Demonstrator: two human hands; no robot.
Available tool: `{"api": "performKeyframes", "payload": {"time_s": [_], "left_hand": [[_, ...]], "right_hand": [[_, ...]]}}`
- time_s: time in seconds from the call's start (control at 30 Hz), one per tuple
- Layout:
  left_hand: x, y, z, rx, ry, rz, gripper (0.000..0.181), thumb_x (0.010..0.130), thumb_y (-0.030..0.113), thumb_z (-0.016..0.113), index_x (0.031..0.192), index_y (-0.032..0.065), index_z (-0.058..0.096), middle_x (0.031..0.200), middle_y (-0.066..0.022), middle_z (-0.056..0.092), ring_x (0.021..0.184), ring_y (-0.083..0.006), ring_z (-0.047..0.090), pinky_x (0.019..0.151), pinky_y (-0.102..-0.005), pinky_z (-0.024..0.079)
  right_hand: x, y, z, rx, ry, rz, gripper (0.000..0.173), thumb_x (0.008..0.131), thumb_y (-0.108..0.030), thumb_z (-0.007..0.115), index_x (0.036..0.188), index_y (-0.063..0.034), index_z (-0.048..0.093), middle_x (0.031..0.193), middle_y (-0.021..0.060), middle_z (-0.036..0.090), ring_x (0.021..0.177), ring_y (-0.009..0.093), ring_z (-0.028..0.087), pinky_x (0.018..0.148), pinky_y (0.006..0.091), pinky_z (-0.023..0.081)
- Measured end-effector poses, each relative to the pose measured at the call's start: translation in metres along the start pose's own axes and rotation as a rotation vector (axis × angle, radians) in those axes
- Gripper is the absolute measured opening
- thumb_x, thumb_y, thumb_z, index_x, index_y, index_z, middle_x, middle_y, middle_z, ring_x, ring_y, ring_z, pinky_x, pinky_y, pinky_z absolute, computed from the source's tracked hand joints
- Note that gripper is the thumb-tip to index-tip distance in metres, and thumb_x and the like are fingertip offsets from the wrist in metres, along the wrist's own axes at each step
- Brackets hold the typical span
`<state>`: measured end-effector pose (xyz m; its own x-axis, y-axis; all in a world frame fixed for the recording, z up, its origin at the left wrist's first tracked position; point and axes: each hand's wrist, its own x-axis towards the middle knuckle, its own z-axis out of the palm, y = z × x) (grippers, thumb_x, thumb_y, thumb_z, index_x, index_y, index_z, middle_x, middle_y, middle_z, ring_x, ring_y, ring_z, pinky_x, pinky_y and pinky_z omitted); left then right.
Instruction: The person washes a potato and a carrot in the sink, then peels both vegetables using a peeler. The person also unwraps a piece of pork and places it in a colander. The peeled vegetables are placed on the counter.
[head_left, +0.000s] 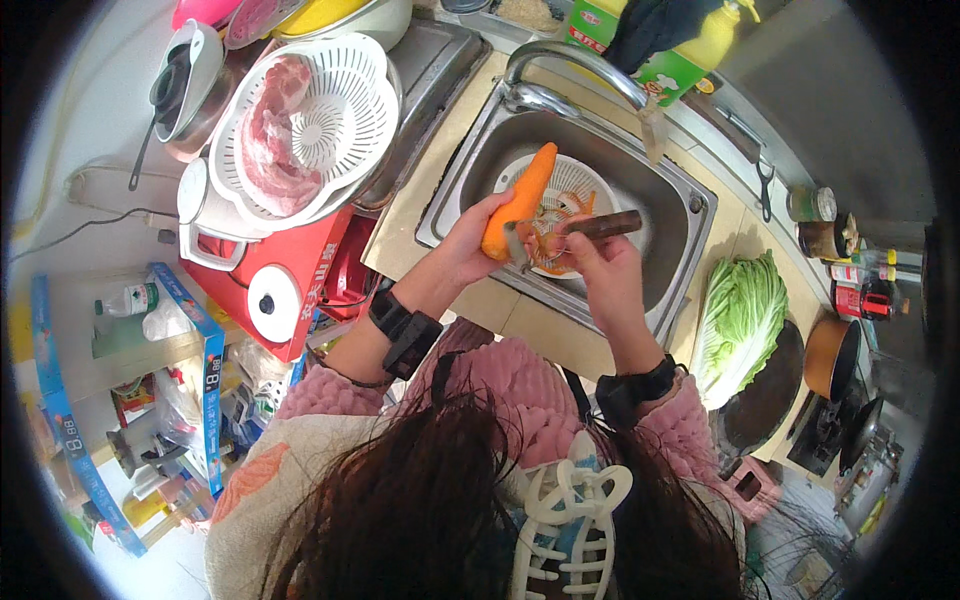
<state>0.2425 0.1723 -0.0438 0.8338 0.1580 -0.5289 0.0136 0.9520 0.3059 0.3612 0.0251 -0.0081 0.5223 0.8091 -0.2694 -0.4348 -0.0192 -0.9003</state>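
My left hand (474, 236) grips a peeled orange carrot (529, 187) by its thick end, the thin tip slanting up and away over the sink. In my right hand (606, 266) is a vegetable peeler (611, 223) with a dark handle; its pale head lies across the carrot's thick end. Whether the blade touches the carrot I cannot tell. Under both hands, a white plastic colander (596, 174) sits in the stainless steel sink (660, 232). Carrot peelings (574, 202) lie in it, partly hidden by my hands and the carrot.
A chrome faucet (577, 52) arches over the sink's far side. To the right, a napa cabbage (742, 322) lies by a dark round board or pan (772, 397). At left, raw meat (274, 150) rests in a white basket (352, 97) above a red box (232, 300).
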Motion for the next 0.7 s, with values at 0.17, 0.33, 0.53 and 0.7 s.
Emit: {"api": "performKeyframes", "payload": {"time_s": [0.17, 0.33, 0.53, 0.7], "left_hand": [[-0.001, -0.004, 0.018, -0.027, -0.014, -0.012, 0.035, 0.090, 0.032, 0.047, 0.112, 0.0051, 0.047, 0.089, -0.0068, 0.059, 0.073, -0.0170, 0.059, 0.062, -0.0279, 0.051], [-0.005, -0.008, 0.027, -0.012, 0.018, 0.003, 0.034, 0.090, 0.030, 0.048, 0.111, 0.0042, 0.048, 0.088, -0.0057, 0.059, 0.073, -0.0157, 0.059, 0.063, -0.0275, 0.051], [-0.016, -0.002, 0.031, 0.025, -0.068, -0.085, 0.035, 0.089, 0.028, 0.052, 0.111, 0.0012, 0.048, 0.089, -0.0073, 0.059, 0.077, -0.0167, 0.059, 0.065, -0.0284, 0.051], [-0.026, -0.004, 0.039, -0.083, -0.087, -0.100, 0.034, 0.089, 0.029, 0.052, 0.108, 0.0008, 0.050, 0.088, -0.0095, 0.059, 0.076, -0.0170, 0.059, 0.065, -0.0277, 0.050]], "right_hand": [[-0.004, -0.007, 0.014, -0.128, -0.092, -0.139, 0.024, 0.084, -0.008, 0.062, 0.106, -0.0018, 0.056, 0.101, 0.0050, 0.062, 0.095, 0.013, 0.057, 0.084, 0.0269, 0.045], [-0.004, -0.010, 0.010, -0.125, -0.114, -0.101, 0.025, 0.084, -0.011, 0.062, 0.106, -0.0011, 0.056, 0.101, 0.0052, 0.061, 0.095, 0.013, 0.057, 0.085, 0.0271, 0.044], [0.000, -0.014, -0.002, -0.093, -0.122, 0.058, 0.027, 0.085, -0.015, 0.062, 0.106, 0.0000, 0.056, 0.100, 0.0055, 0.061, 0.092, 0.013, 0.057, 0.083, 0.0264, 0.045], [0.003, -0.014, -0.004, 0.015, -0.186, 0.105, 0.026, 0.086, -0.016, 0.060, 0.105, 0.0011, 0.056, 0.098, 0.0064, 0.061, 0.089, 0.013, 0.058, 0.081, 0.0271, 0.047]]}}
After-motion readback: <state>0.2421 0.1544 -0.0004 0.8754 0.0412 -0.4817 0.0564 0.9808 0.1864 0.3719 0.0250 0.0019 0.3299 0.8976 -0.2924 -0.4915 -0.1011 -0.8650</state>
